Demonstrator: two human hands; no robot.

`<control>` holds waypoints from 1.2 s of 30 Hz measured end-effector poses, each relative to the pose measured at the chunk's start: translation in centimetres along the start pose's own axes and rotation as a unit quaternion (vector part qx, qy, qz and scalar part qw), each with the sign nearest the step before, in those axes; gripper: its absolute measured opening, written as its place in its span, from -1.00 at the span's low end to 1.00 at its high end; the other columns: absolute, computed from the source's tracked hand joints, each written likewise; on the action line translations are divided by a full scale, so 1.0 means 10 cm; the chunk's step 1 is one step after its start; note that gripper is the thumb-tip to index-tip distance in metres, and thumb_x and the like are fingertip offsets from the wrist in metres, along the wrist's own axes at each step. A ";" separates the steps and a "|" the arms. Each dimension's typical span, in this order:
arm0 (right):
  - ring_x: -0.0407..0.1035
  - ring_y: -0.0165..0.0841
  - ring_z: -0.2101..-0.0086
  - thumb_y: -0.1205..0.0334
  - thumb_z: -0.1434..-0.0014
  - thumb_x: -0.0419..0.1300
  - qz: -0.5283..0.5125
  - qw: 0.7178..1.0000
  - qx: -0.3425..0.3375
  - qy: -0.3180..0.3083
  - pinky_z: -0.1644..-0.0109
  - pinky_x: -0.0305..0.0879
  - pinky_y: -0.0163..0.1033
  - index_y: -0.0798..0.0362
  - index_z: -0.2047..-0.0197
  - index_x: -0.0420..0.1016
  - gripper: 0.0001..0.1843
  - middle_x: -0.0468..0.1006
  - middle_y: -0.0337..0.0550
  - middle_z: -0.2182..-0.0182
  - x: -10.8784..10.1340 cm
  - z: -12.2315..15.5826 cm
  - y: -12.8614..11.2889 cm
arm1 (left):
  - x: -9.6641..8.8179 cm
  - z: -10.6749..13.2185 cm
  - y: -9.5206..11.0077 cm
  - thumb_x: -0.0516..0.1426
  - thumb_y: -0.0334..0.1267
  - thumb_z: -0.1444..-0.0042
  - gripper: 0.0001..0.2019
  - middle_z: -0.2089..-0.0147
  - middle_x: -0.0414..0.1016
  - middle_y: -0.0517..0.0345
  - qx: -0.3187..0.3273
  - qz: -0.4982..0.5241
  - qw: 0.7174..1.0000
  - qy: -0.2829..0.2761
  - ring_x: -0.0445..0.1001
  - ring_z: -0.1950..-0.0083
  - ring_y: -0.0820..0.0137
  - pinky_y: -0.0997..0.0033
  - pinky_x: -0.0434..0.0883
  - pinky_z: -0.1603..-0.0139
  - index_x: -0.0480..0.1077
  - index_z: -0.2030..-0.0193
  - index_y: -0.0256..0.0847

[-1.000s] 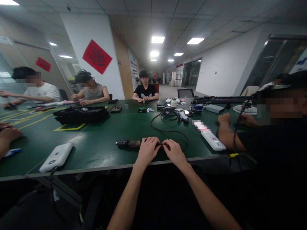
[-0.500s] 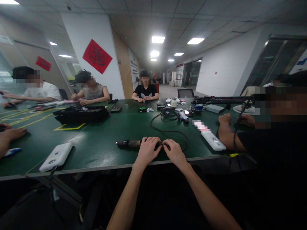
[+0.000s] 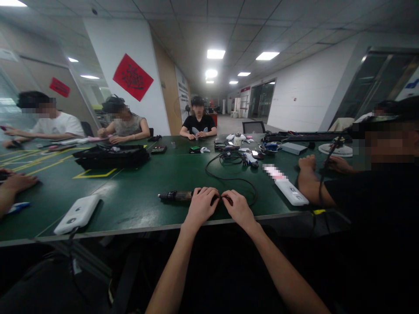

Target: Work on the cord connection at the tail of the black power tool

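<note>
An electric screwdriver (image 3: 176,196) with a dark body lies on the green table (image 3: 131,205), its metal tip pointing left. My left hand (image 3: 204,203) is closed around its rear end, which the fingers mostly cover. Just to the right, my right hand (image 3: 236,205) pinches the black cable (image 3: 254,192) close to the screwdriver's back end. The joint between cable and tool is partly hidden by my fingers. From my right hand the cable loops out and runs back across the table to a coil.
A black open case (image 3: 111,157) sits at the left rear. White power banks (image 3: 78,213) (image 3: 291,192) lie near the front edge on both sides. Coiled cables (image 3: 229,158) and small items lie at the back. A co-worker's arm (image 3: 310,183) rests close on the right.
My hands and the screwdriver stay almost where they were. The co-worker on the right has shifted their head slightly.
</note>
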State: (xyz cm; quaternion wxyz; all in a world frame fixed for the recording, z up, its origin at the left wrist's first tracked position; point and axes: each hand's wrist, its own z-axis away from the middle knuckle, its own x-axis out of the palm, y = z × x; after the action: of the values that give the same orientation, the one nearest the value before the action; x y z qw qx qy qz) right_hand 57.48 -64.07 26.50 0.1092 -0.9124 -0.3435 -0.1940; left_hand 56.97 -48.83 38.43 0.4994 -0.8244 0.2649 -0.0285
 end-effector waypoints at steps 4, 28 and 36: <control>0.49 -0.26 0.16 0.36 -0.39 0.14 0.000 1.000 0.000 0.002 0.02 0.40 -0.19 -0.07 0.07 0.56 -0.81 0.57 -0.13 0.16 0.00 0.00 0.00 | -0.01 0.00 0.01 0.18 -0.22 -0.38 -0.91 -0.05 0.60 0.14 -0.002 -0.001 1.000 0.001 0.47 -0.10 0.20 0.07 0.23 -0.19 0.44 0.02 -0.04; 0.48 -0.27 0.18 0.35 -0.40 0.13 0.007 1.000 0.001 -0.001 0.05 0.39 -0.20 -0.07 0.07 0.55 -0.81 0.56 -0.15 0.17 0.00 0.00 0.00 | -0.02 0.00 0.02 0.16 -0.23 -0.38 -0.90 -0.09 0.58 0.12 -0.001 0.002 1.000 0.004 0.45 -0.14 0.20 0.07 0.23 -0.23 0.44 0.00 -0.03; 0.48 -0.27 0.18 0.37 -0.39 0.14 0.006 1.000 0.001 0.004 0.04 0.38 -0.21 -0.07 0.07 0.55 -0.81 0.57 -0.15 0.16 0.01 0.00 -0.01 | -0.03 0.00 0.02 0.16 -0.25 -0.38 -0.92 -0.07 0.58 0.13 0.000 0.004 1.000 0.003 0.45 -0.13 0.21 0.07 0.24 -0.22 0.44 0.03 -0.04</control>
State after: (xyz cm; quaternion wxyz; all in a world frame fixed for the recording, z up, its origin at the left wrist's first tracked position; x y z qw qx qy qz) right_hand 57.48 -63.98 26.53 0.1127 -0.9137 -0.3374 -0.1963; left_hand 56.66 -48.76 38.30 0.4984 -0.8234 0.2698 -0.0292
